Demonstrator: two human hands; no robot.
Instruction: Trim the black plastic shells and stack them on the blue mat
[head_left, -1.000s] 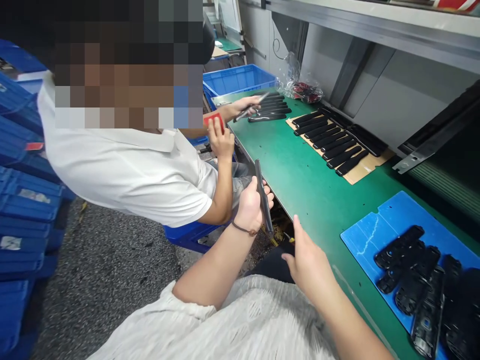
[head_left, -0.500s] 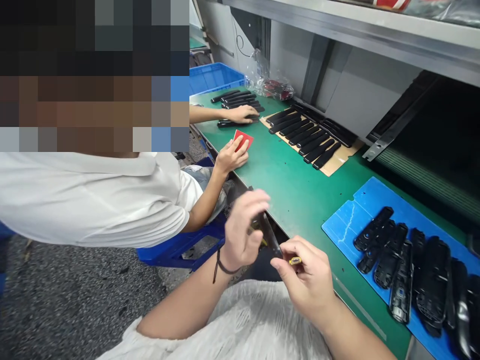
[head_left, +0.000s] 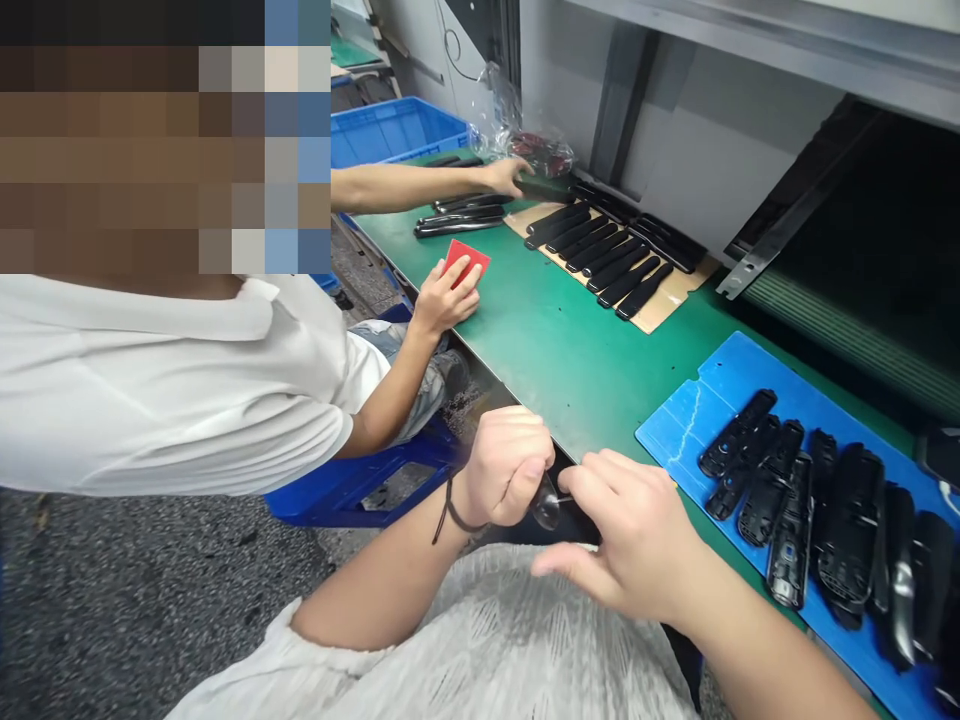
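Observation:
My left hand is closed around a slim black strip, and only its glossy end shows past my fingers. My right hand is beside it, fingers spread over the table's near edge. A thin metal pin shows between my hands, and I cannot tell whether my right hand holds it. A co-worker's hand rests on a red card, while their other hand touches a black strip at the far end.
The green table mat carries black strips on a tan board and a blue mat of black plastic housings. A blue crate and a plastic bag stand beyond. A seated co-worker is to my left.
My left hand has closed further over the black strip, hiding most of it. The small yellow piece at my right fingertips no longer shows. The co-worker's hand moved farther along the table.

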